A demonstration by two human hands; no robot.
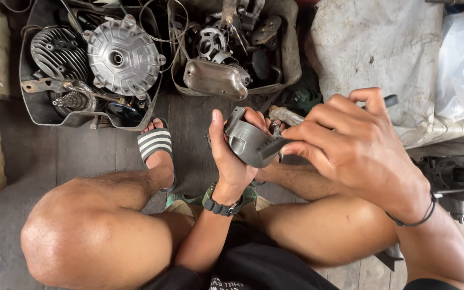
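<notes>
Gripping the grey cast-metal housing part (248,140), left hand (231,156) clamped it while right hand (358,147) pinched a dark-handled tool (388,100) against it; work looked mid-way, unfinished.

Grey cast-metal part (249,140) and dark-handled tool (390,100), both in hand.

The part is a curved, dull grey casting with a raised lug at its upper end and a ribbed lower edge. It sits tilted in the left hand's (231,156) grip, thumb along its left side. The tool's dark handle end protrudes above the right hand's (352,145) closed fingers; its working end is hidden.
</notes>
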